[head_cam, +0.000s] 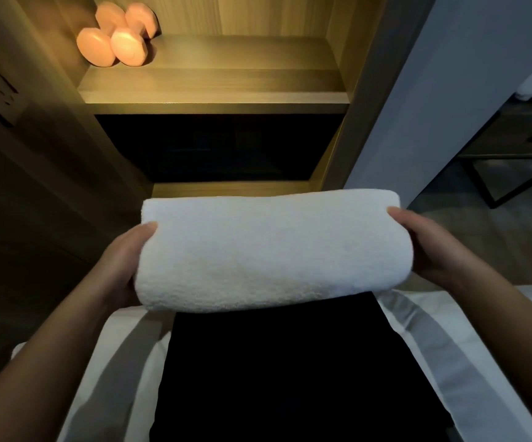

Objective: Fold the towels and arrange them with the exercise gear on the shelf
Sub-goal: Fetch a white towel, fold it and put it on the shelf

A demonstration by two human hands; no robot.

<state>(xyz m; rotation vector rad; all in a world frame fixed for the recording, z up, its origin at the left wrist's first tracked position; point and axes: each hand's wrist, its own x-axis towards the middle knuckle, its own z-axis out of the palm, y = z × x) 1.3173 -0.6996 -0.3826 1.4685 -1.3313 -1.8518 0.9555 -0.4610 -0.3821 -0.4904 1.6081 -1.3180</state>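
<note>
Sideways, folded towel [271, 253] spans both hands' grip.

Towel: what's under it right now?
Below the towel lie a black panel and white fabric. The left hand and right hand grip its ends; their fingers underneath are covered, as is whatever lies directly beneath.

one head-worn camera: we look forward and down, close over a folded white towel [274, 253], toward a lit wooden shelf [226, 74].
</note>
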